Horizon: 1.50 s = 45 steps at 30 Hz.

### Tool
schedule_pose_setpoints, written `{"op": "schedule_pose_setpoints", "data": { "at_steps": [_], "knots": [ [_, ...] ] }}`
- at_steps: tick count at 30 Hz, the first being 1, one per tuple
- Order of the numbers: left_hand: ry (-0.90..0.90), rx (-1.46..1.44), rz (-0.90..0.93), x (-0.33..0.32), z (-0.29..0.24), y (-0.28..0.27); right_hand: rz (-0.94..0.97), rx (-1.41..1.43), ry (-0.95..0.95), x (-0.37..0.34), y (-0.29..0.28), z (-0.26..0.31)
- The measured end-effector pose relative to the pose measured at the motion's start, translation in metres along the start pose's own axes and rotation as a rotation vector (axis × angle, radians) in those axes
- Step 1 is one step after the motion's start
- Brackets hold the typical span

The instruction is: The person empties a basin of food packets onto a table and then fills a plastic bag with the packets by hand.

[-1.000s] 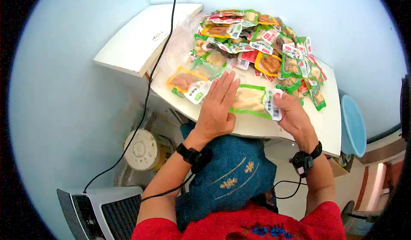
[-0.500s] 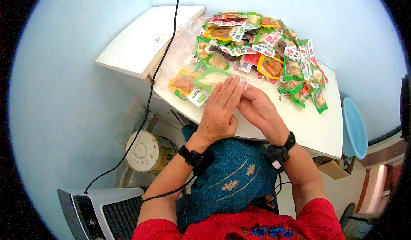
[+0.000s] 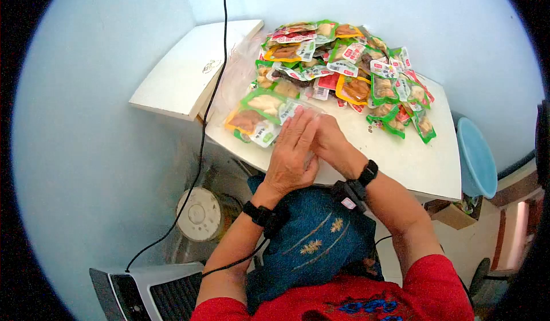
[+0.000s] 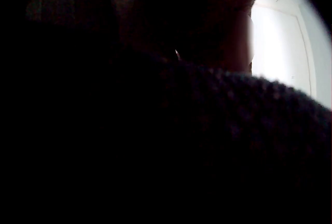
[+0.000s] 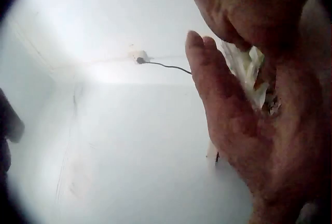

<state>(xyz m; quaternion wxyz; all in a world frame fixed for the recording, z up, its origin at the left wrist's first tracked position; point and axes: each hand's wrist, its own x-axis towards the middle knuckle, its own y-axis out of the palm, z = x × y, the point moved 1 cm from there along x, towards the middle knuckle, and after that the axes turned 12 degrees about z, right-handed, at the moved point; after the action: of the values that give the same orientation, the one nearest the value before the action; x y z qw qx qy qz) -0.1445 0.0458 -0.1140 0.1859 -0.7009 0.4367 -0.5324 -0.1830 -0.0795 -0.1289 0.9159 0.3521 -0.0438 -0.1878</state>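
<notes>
The left hand (image 3: 291,155) lies with straight fingers over the labelled end of a green-edged packet of pale food (image 3: 264,104). That packet overlaps an orange-edged packet of brown food (image 3: 243,120) at the table's left side. Close against the left hand is the right hand (image 3: 338,149); its fingertips are hidden behind the left fingers, so its hold cannot be seen. Clear plastic film (image 3: 238,77) spreads beside the packets. In the right wrist view, two hands nearly meet around a bit of packaging (image 5: 251,73). The left wrist view is mostly dark.
Many mixed packets (image 3: 355,89) are heaped at the back of the white table (image 3: 401,166). A white board (image 3: 177,71) adjoins its left side. A black cable (image 3: 201,149) hangs at left, near a lidded bucket (image 3: 198,214). A blue basin (image 3: 477,157) stands at right.
The right hand has come leftward against the left hand. The green-edged packet has moved left and up, from between the hands onto the orange-edged packet. The left hand has barely moved.
</notes>
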Motion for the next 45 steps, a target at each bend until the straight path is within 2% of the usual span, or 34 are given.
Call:
{"op": "schedule_pose_setpoints", "data": {
  "at_steps": [3, 4, 7, 10, 13, 16, 19, 22, 26, 28, 30, 33, 37, 40, 45],
  "knots": [
    [-0.019, 0.013, 0.035, -0.001, -0.003, -0.006, -0.025, -0.318, 0.066, -0.017, -0.015, 0.020],
    [-0.028, 0.027, 0.050, -0.003, -0.003, -0.009, -0.026, -0.424, 0.153, -0.022, -0.012, 0.037],
    [-0.130, 0.047, 0.080, -0.011, -0.012, -0.021, -0.037, -0.957, 0.193, -0.033, -0.017, 0.081],
    [-0.147, 0.174, 0.248, -0.013, -0.019, -0.036, 0.043, -1.622, -0.142, -0.017, -0.041, 0.091],
    [-0.168, 0.295, 0.345, -0.015, -0.020, -0.038, 0.262, -1.830, -0.399, -0.006, -0.061, 0.081],
    [-0.149, 0.399, 0.341, -0.020, -0.015, -0.032, 0.358, -1.732, -0.466, 0.004, -0.070, 0.065],
    [-0.174, 0.458, 0.287, -0.022, -0.014, -0.025, 0.381, -1.644, -0.418, 0.010, -0.071, 0.064],
    [-0.209, 0.532, 0.232, -0.019, -0.019, -0.024, 0.371, -1.633, -0.511, 0.013, -0.073, 0.061],
    [-0.212, 0.529, 0.134, -0.010, -0.023, -0.035, 0.399, -1.478, -0.475, 0.005, -0.072, 0.069],
    [-0.248, 0.420, 0.133, -0.007, -0.019, -0.044, 0.397, -1.425, -0.433, 0.001, -0.069, 0.074],
    [-0.278, 0.360, 0.150, -0.003, -0.017, -0.054, 0.354, -1.409, -0.500, 0.002, -0.067, 0.072],
    [-0.640, -0.139, 0.029, 0.004, -0.015, -0.067, 0.315, -1.323, -0.669, 0.011, -0.069, 0.072],
    [-0.663, -0.256, -0.044, 0.033, -0.020, -0.098, 0.260, -1.196, -0.886, 0.010, -0.051, 0.093],
    [-0.571, -0.327, -0.133, 0.066, -0.039, -0.126, 0.201, -0.972, -0.899, -0.001, -0.019, 0.130],
    [-0.548, -0.576, -0.140, 0.095, -0.057, -0.143, 0.230, -0.870, -0.844, -0.040, 0.008, 0.180]
  ]
}}
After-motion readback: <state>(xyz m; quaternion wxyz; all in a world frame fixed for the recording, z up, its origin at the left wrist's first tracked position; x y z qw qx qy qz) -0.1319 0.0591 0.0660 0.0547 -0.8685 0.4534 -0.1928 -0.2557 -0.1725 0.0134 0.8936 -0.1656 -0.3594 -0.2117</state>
